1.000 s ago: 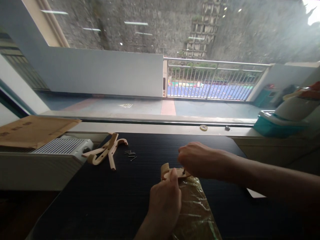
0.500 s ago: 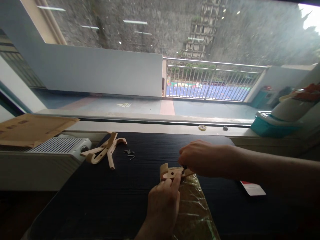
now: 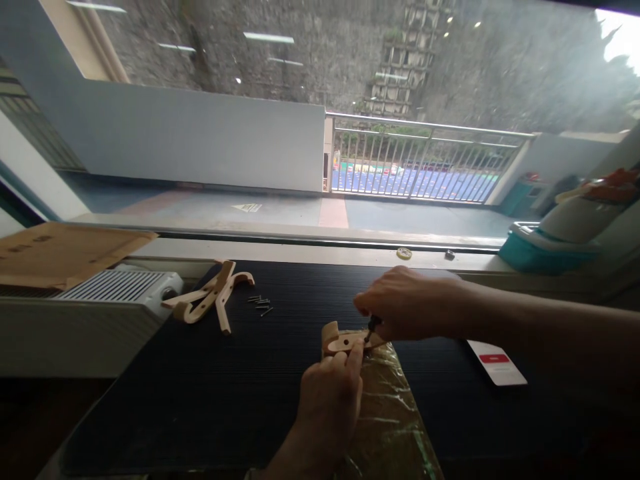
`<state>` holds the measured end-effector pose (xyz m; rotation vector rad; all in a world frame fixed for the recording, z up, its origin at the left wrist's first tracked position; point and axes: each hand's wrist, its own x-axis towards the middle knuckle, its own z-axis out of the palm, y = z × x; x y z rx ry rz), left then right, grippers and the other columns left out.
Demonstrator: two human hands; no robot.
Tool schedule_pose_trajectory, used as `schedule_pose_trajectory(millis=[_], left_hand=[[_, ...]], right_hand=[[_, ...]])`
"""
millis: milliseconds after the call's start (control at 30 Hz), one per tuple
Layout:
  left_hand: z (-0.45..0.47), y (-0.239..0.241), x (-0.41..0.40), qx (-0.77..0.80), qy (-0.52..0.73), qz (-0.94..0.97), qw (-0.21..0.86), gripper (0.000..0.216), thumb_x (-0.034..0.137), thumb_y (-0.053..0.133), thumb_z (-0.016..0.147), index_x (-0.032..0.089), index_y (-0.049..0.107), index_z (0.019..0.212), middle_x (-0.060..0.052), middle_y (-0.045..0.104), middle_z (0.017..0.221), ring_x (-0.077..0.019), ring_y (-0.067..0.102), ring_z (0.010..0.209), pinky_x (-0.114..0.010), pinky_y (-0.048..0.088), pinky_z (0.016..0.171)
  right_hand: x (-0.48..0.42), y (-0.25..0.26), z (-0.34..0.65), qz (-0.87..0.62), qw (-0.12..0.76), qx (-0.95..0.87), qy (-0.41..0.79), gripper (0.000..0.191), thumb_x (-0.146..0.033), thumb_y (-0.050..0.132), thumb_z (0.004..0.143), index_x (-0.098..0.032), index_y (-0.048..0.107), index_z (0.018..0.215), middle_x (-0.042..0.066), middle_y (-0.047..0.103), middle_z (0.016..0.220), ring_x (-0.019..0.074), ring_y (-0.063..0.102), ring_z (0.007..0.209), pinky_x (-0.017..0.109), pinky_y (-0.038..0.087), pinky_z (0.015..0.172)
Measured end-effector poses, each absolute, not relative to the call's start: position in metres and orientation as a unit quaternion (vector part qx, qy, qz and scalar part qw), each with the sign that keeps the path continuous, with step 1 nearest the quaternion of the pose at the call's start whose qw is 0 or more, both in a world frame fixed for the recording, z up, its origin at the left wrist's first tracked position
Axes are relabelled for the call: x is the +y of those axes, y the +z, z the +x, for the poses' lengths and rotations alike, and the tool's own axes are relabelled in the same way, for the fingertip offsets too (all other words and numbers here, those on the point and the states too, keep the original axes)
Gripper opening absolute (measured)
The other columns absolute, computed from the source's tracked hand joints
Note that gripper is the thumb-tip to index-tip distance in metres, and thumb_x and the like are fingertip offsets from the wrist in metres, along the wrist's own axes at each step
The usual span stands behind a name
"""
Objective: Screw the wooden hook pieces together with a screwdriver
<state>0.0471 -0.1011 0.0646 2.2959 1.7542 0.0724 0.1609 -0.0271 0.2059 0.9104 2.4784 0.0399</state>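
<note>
A pale wooden hook (image 3: pixel 340 342) with a dark hole lies at the far end of a brown package wrapped in shiny film (image 3: pixel 390 407). My left hand (image 3: pixel 330 393) presses it there, index finger stretched along the wood and the other fingers curled at its near edge. Above it, my right hand (image 3: pixel 403 303) is closed around a dark screwdriver (image 3: pixel 371 327), most of which the fingers hide. Its tip points down onto the hook, right beside my left fingertip. Whether a screw sits under the tip is too small to tell.
Several wooden hooks (image 3: pixel 217 297) lie in a pile on the dark table (image 3: pixel 200 387), with several screws (image 3: pixel 260 303) nearby. A white and red card (image 3: pixel 497 363) is under my right forearm. A tape roll (image 3: pixel 404 253) rests on the windowsill; a radiator (image 3: pixel 125 283) stands left.
My right hand has turned and shifted slightly, so more of the screwdriver shows. More of the card is visible. My left hand keeps its place on the hook.
</note>
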Motion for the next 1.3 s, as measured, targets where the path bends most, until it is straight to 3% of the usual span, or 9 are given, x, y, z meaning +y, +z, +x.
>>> schedule_pose_trajectory(millis=[100, 200, 333, 567, 667, 833, 967, 1200, 1300], left_hand=[[0.047, 0.064, -0.101, 0.607, 0.031, 0.784, 0.126, 0.056, 0.010, 0.039, 0.084, 0.024, 0.038, 0.138, -0.009, 0.068, 0.099, -0.0236, 0.065, 0.087, -0.035, 0.051, 0.072], [0.048, 0.066, -0.101, 0.612, 0.035, 0.780, 0.127, 0.053, 0.010, 0.040, 0.084, 0.023, 0.043, 0.135, -0.009, 0.068, 0.100, -0.0218, 0.064, 0.088, -0.032, 0.050, 0.074], [0.049, 0.068, -0.100, 0.608, 0.031, 0.783, 0.129, 0.054, 0.010, 0.041, 0.083, 0.024, 0.041, 0.136, -0.008, 0.067, 0.099, -0.0216, 0.064, 0.090, -0.031, 0.050, 0.074], [0.048, 0.067, -0.102, 0.609, 0.031, 0.783, 0.122, 0.054, 0.010, 0.042, 0.084, 0.023, 0.040, 0.136, -0.008, 0.068, 0.100, -0.0213, 0.065, 0.090, -0.030, 0.050, 0.074], [0.048, 0.067, -0.103, 0.608, 0.034, 0.784, 0.122, 0.053, 0.010, 0.040, 0.083, 0.023, 0.041, 0.135, -0.008, 0.068, 0.101, -0.0216, 0.065, 0.090, -0.030, 0.050, 0.074], [0.048, 0.066, -0.101, 0.610, 0.038, 0.781, 0.129, 0.054, 0.011, 0.039, 0.083, 0.023, 0.042, 0.135, -0.007, 0.068, 0.102, -0.0215, 0.064, 0.091, -0.031, 0.050, 0.076], [0.048, 0.066, -0.100, 0.608, 0.041, 0.780, 0.138, 0.054, 0.011, 0.039, 0.084, 0.024, 0.040, 0.137, -0.007, 0.068, 0.104, -0.0199, 0.063, 0.093, -0.029, 0.049, 0.078], [0.046, 0.061, -0.101, 0.603, 0.035, 0.787, 0.125, 0.053, 0.012, 0.038, 0.084, 0.024, 0.043, 0.135, -0.007, 0.068, 0.102, -0.0219, 0.064, 0.088, -0.032, 0.050, 0.073], [0.045, 0.059, -0.101, 0.598, 0.042, 0.790, 0.124, 0.051, 0.013, 0.038, 0.084, 0.024, 0.045, 0.133, -0.006, 0.068, 0.100, -0.0221, 0.065, 0.086, -0.033, 0.050, 0.073]], right_hand=[[-0.031, 0.207, 0.161, 0.272, 0.252, 0.928, 0.026, 0.017, -0.005, 0.055, 0.075, -0.014, 0.066, 0.084, 0.006, 0.068, 0.078, 0.0150, 0.059, 0.068, 0.025, 0.035, 0.056], [-0.031, 0.199, 0.163, 0.255, 0.232, 0.938, 0.021, 0.019, 0.000, 0.050, 0.077, -0.012, 0.065, 0.080, 0.006, 0.067, 0.077, 0.0145, 0.059, 0.070, 0.025, 0.035, 0.058], [-0.024, 0.190, 0.167, 0.313, 0.212, 0.926, 0.004, 0.015, -0.011, 0.050, 0.080, -0.013, 0.065, 0.077, 0.005, 0.065, 0.069, 0.0145, 0.057, 0.061, 0.026, 0.032, 0.052], [-0.022, 0.200, 0.167, 0.388, 0.223, 0.894, 0.024, 0.032, -0.036, 0.046, 0.086, -0.013, 0.068, 0.081, 0.009, 0.066, 0.070, 0.0170, 0.058, 0.061, 0.027, 0.031, 0.051], [-0.026, 0.208, 0.166, 0.338, 0.220, 0.915, 0.015, 0.019, -0.024, 0.054, 0.080, -0.015, 0.066, 0.093, 0.005, 0.067, 0.075, 0.0146, 0.057, 0.061, 0.026, 0.031, 0.052], [-0.028, 0.206, 0.167, 0.264, 0.231, 0.936, 0.018, 0.016, -0.005, 0.050, 0.080, -0.012, 0.065, 0.081, 0.005, 0.065, 0.074, 0.0118, 0.054, 0.064, 0.025, 0.033, 0.056], [-0.024, 0.198, 0.168, 0.304, 0.201, 0.931, 0.001, 0.017, -0.015, 0.048, 0.084, -0.012, 0.064, 0.080, 0.004, 0.061, 0.066, 0.0113, 0.051, 0.056, 0.025, 0.030, 0.052], [-0.014, 0.199, 0.162, 0.393, 0.214, 0.894, 0.018, 0.040, -0.037, 0.039, 0.090, -0.013, 0.068, 0.077, 0.009, 0.063, 0.064, 0.0172, 0.056, 0.060, 0.029, 0.034, 0.055], [-0.017, 0.208, 0.163, 0.350, 0.237, 0.906, 0.014, 0.026, -0.034, 0.051, 0.085, -0.014, 0.068, 0.083, 0.007, 0.065, 0.069, 0.0161, 0.055, 0.060, 0.029, 0.033, 0.055]])
